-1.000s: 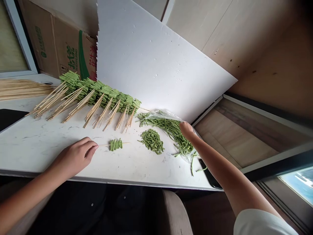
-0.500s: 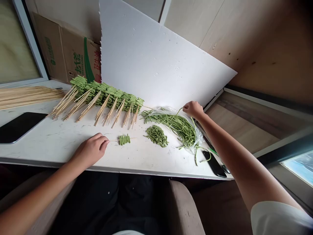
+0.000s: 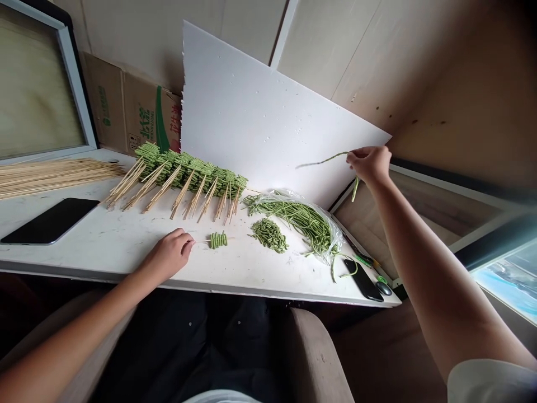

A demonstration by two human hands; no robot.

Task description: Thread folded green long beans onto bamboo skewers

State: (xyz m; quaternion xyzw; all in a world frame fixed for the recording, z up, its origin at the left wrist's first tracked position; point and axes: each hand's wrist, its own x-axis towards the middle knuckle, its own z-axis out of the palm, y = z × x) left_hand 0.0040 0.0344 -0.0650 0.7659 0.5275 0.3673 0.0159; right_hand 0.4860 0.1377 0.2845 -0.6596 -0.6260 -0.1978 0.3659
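My left hand (image 3: 170, 253) rests over the front of the table, its fingers pinched round the end of a thin wooden skewer (image 3: 203, 240). Several short pieces of green bean (image 3: 218, 240) are threaded side by side on that skewer. High at the right, my right hand (image 3: 370, 162) grips one long green bean (image 3: 333, 158), whose far end trails left while its other end hangs under the palm. Below it lies a bundle of long beans (image 3: 308, 221) in a clear plastic bag (image 3: 335, 234). A heap of short cut beans (image 3: 269, 235) sits left of the bundle.
Stacked bean skewers (image 3: 188, 170) line the back of the white table (image 3: 235, 274). Bare skewers (image 3: 59, 174) and a tablet (image 3: 50, 220) lie at left. A phone (image 3: 364, 280) is near the right edge. Behind stand a white board (image 3: 260, 117) and a cardboard box (image 3: 130, 112).
My right hand has risen up and to the right from the bundle, lifting one long bean clear of it. My left hand keeps its hold on the skewer. The view has shifted slightly.
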